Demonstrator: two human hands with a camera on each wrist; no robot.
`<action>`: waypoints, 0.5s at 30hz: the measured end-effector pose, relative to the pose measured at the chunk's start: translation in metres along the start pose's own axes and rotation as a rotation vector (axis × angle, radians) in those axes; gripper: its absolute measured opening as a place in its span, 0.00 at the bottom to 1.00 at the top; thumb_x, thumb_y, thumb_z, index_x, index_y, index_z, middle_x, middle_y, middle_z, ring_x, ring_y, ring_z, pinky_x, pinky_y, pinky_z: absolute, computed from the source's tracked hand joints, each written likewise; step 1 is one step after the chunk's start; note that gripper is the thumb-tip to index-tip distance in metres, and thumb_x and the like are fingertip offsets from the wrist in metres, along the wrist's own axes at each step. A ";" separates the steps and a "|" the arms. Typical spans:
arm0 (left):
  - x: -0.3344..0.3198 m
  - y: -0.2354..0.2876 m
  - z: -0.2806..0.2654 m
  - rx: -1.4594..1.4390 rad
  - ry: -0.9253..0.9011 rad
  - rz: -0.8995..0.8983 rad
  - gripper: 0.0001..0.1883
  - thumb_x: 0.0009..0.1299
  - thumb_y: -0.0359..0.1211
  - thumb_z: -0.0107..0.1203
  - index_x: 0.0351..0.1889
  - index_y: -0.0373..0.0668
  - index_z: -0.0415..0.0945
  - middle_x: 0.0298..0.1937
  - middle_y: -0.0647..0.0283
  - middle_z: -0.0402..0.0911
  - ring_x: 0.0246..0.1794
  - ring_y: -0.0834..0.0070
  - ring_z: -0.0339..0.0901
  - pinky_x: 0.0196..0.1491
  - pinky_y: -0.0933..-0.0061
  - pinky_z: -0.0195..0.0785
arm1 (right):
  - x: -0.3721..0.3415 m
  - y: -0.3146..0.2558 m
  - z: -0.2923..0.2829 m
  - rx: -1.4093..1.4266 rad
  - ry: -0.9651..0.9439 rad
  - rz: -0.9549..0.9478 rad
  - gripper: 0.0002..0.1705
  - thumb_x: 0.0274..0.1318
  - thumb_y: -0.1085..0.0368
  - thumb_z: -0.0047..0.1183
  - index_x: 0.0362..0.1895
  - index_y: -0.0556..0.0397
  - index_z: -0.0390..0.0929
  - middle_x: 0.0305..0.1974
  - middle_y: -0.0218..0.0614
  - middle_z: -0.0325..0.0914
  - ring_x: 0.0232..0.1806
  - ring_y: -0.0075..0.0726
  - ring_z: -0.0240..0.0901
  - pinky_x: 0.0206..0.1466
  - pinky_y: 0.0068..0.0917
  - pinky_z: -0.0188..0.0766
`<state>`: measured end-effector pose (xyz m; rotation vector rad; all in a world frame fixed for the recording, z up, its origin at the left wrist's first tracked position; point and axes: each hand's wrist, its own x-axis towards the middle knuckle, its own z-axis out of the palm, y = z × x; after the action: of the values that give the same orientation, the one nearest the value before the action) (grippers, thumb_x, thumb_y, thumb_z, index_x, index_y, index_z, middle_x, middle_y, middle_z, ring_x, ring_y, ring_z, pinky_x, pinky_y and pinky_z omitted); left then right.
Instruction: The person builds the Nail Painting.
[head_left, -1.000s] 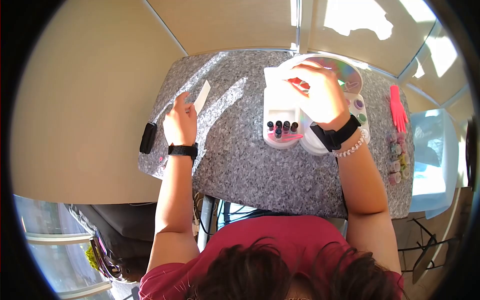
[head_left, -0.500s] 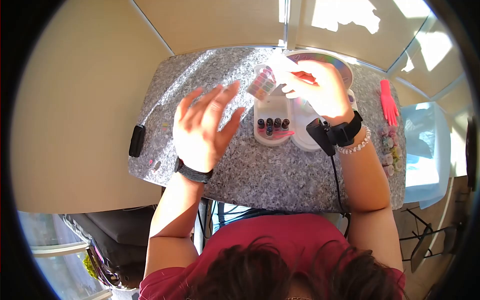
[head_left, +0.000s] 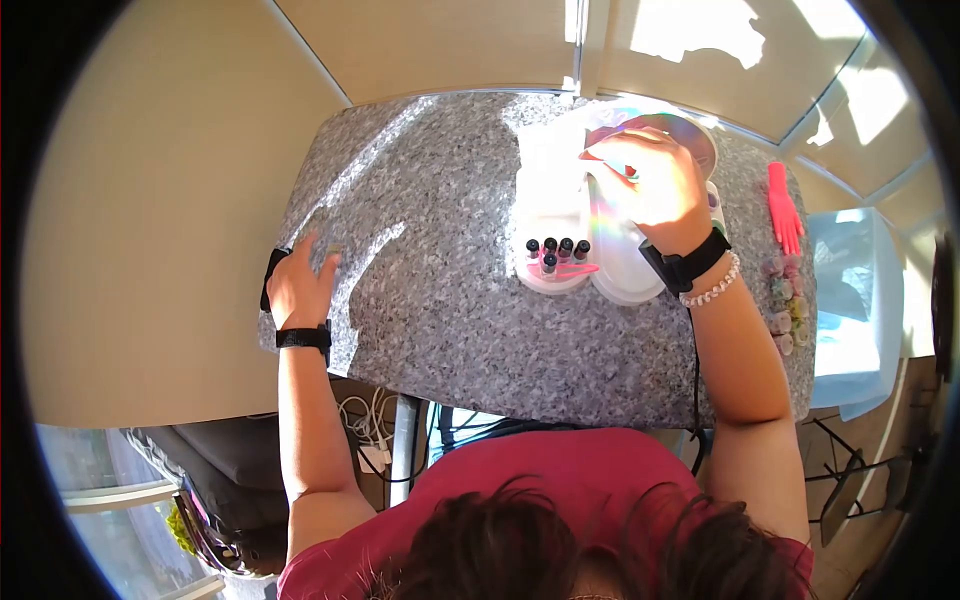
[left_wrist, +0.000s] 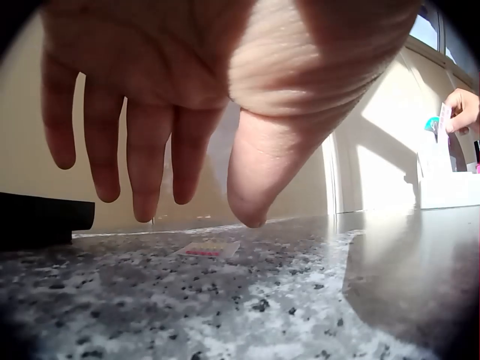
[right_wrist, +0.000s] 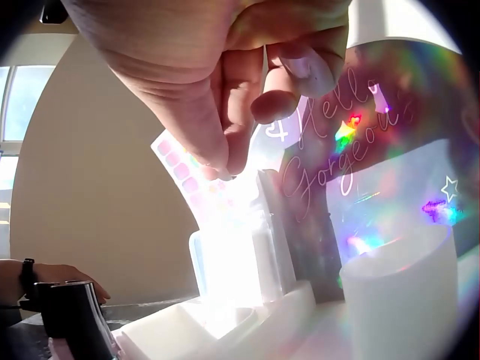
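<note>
My right hand [head_left: 655,185] is above the white cosmetics case [head_left: 628,285] and pinches a sticker sheet [right_wrist: 180,169] between thumb and fingertips. Rows of pastel rounded squares show on the sheet, which stands upright at a white slot in the case; glare hides its lower part. Over the table's left end hovers my left hand [head_left: 302,288], palm down, fingers spread and holding nothing. A small card with pink marks [left_wrist: 208,249] lies on the tabletop beyond its fingertips. Beside that hand is a black object [left_wrist: 37,219].
Black-capped little bottles [head_left: 550,262] stand in the case's front left compartment. A round mirror [right_wrist: 390,142] lettered "Hello Gorgeous" rises at its back. To the right lie a pink hand model [head_left: 785,210] and several small jars [head_left: 788,310] on the speckled table [head_left: 450,330].
My left hand swung right toward the case with fingers spread, then back to the table's left end. The white strip by it is gone from there. My right hand stays over the case, gripping the sheet.
</note>
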<state>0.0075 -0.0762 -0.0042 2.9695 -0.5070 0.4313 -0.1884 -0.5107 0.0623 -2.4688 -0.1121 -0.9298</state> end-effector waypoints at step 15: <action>0.001 0.006 0.005 -0.122 -0.042 0.087 0.15 0.71 0.46 0.69 0.49 0.50 0.91 0.50 0.53 0.91 0.53 0.50 0.86 0.59 0.51 0.75 | -0.008 -0.012 0.005 0.017 -0.069 0.161 0.14 0.60 0.64 0.69 0.50 0.51 0.89 0.44 0.38 0.90 0.45 0.44 0.87 0.49 0.38 0.83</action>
<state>0.0072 -0.0830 -0.0082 2.8527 -0.6443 0.3334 -0.1948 -0.4974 0.0591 -2.4532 0.0552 -0.7734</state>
